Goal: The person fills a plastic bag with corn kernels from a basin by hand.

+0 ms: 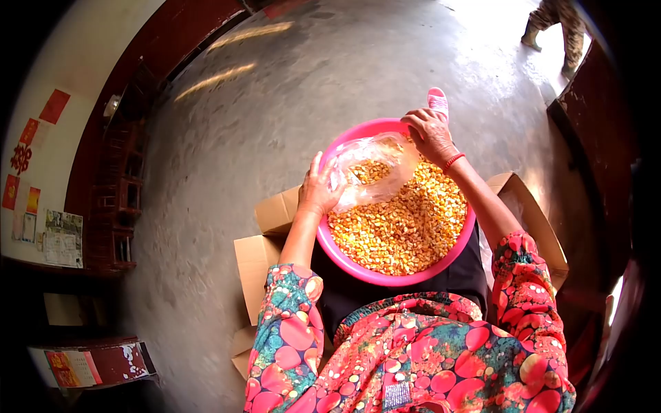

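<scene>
A pink basin (375, 279) rests on my lap, filled with yellow corn kernels (399, 237). In its far part lies a clear plastic bag (392, 182) with its mouth spread wide, and kernels show through the opening. My left hand (320, 187) grips the left edge of the bag at the basin's rim, the thumb on the inner side. At the far right rim my right hand (432, 136), with a red bracelet on the wrist, has its fingers closed over the other edge of the bag; the fingertips are partly hidden.
Open cardboard boxes (258, 265) stand on both sides of my lap. A pink shoe (437, 101) shows beyond the basin on the concrete floor (227, 151). Another person's legs (571, 38) are at the far right. Wooden chairs (124, 193) line the left wall.
</scene>
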`<action>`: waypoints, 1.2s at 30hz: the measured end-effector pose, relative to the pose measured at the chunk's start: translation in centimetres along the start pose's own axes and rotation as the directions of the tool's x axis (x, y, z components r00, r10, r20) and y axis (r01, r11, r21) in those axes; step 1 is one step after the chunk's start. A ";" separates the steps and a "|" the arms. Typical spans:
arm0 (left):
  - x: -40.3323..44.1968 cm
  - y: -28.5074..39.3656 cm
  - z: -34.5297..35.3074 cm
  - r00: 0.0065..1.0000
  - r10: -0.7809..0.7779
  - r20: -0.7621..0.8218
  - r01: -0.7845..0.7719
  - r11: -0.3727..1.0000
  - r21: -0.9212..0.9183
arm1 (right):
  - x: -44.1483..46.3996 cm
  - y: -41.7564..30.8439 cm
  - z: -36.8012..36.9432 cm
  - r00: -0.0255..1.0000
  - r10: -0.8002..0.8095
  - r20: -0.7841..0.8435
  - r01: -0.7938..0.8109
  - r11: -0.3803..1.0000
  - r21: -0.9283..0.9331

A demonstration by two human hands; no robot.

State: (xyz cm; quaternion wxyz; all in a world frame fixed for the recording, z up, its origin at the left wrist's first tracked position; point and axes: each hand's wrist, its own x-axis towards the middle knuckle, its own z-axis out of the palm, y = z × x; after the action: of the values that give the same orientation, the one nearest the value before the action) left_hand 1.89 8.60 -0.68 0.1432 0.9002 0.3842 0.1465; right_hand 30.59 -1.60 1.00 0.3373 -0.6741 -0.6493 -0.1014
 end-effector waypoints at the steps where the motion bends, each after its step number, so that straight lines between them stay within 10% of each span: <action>1: -0.1 0.0 0.0 1.000 -0.020 0.014 0.019 0.999 0.033 | -0.5 1.1 0.5 1.000 -0.003 -0.026 0.001 0.997 -0.075; 4: -0.1 0.0 0.2 1.000 -0.023 -0.004 0.023 0.998 0.057 | -3.0 2.6 1.0 0.955 0.233 0.185 -0.215 0.970 -0.115; 8: 0.0 0.6 -0.5 0.996 -0.069 0.054 0.066 0.997 0.048 | -2.7 2.0 1.4 0.945 0.318 0.075 -0.305 0.942 -0.141; 36: -0.5 0.7 -0.9 0.993 -0.116 -0.010 0.115 0.991 -0.070 | -2.4 1.8 2.1 0.916 0.379 0.130 -0.342 0.909 -0.240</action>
State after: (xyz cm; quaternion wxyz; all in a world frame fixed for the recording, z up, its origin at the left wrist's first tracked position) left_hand 1.67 7.96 0.31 0.1797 0.8699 0.4315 0.1576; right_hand 31.31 -2.18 -2.47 0.2184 -0.8209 -0.5256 -0.0466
